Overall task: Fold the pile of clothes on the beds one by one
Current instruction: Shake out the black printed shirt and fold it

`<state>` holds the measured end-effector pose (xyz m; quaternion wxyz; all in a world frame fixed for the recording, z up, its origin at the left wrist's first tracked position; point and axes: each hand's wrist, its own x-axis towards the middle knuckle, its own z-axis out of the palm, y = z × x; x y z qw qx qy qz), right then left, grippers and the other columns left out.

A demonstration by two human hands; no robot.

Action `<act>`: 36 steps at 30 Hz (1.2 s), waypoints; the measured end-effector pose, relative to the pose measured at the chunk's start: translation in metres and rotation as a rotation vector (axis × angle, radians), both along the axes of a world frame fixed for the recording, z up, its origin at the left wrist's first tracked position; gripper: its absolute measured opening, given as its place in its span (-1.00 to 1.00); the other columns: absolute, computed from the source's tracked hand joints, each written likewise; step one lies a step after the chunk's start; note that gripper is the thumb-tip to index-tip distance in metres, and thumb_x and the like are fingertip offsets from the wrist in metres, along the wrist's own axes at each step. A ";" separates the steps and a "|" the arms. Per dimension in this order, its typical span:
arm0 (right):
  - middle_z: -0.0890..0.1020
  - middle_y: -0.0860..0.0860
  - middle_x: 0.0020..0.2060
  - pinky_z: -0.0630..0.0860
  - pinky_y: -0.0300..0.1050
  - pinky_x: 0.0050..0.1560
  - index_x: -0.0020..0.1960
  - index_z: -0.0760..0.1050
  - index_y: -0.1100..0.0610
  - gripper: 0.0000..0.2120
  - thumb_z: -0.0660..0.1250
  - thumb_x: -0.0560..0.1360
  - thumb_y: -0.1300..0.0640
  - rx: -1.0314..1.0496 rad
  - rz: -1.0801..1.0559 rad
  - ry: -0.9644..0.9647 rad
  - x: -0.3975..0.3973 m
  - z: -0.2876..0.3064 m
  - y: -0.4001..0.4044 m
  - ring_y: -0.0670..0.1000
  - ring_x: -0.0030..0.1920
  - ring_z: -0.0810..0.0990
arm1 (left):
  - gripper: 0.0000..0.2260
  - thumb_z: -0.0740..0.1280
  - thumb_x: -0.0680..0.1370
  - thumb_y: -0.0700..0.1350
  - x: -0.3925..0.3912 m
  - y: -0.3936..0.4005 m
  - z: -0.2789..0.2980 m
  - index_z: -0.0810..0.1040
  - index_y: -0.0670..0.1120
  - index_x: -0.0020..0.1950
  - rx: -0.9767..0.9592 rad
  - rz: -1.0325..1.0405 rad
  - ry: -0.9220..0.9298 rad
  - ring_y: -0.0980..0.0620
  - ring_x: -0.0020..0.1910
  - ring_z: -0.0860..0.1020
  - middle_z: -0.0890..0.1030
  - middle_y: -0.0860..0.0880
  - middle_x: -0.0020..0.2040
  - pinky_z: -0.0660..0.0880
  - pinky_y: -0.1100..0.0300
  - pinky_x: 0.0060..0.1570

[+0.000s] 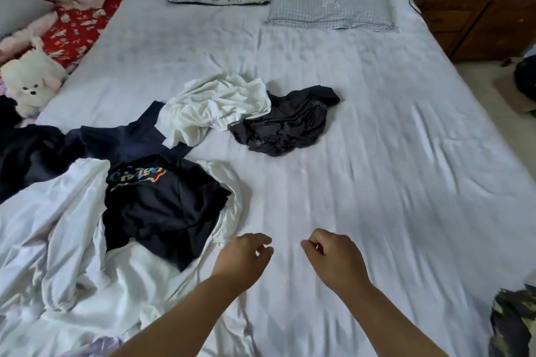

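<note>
We find left hand (pixel 246 255) and right hand (pixel 333 255) loosely curled, holding nothing; the black printed shirt (pixel 162 206) looks limp and light, best pinched at its shoulders.

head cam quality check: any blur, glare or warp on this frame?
Head view: soft daylight, no glare or hard shadows; motion smear on the sheet lower right; wide-angle bowing at the bed's edges; both hands, left hand and right hand, slightly soft; black printed shirt readable but its lettering blurred.
</note>
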<state>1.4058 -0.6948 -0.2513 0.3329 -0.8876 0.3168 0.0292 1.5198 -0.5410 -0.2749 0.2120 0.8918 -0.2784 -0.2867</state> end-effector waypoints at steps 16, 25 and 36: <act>0.46 -0.17 -0.27 0.34 -0.22 -0.13 0.18 0.46 -0.05 -0.78 0.22 0.55 -0.01 -0.050 -0.013 -0.013 0.159 -0.155 -0.154 -0.07 -0.14 0.49 | -0.57 0.20 0.58 0.07 0.210 -0.192 -0.134 0.26 0.01 0.42 0.282 -0.262 -0.450 -0.01 0.34 0.29 0.23 0.01 0.41 0.35 0.10 0.20; 0.49 -0.16 -0.25 0.30 -0.25 -0.17 0.20 0.45 -0.05 -0.76 0.19 0.56 -0.04 -0.098 0.000 -0.022 0.160 -0.194 -0.188 -0.08 -0.09 0.53 | -0.43 0.19 0.60 0.09 0.256 -0.265 -0.183 -0.01 0.13 0.53 0.403 -0.288 -0.578 -0.17 0.53 -0.02 0.02 -0.17 0.54 -0.06 -0.05 0.48; 0.52 -0.09 -0.06 0.32 -0.28 -0.09 0.48 0.16 -0.07 -0.47 0.23 0.55 0.02 -0.093 0.011 -0.062 0.160 -0.177 -0.173 -0.05 0.02 0.51 | -0.91 0.14 0.55 -0.10 0.227 -0.227 -0.149 0.34 -0.07 -0.13 0.200 -0.431 -0.207 -0.17 -0.05 0.52 0.50 -0.09 -0.15 0.42 0.09 -0.10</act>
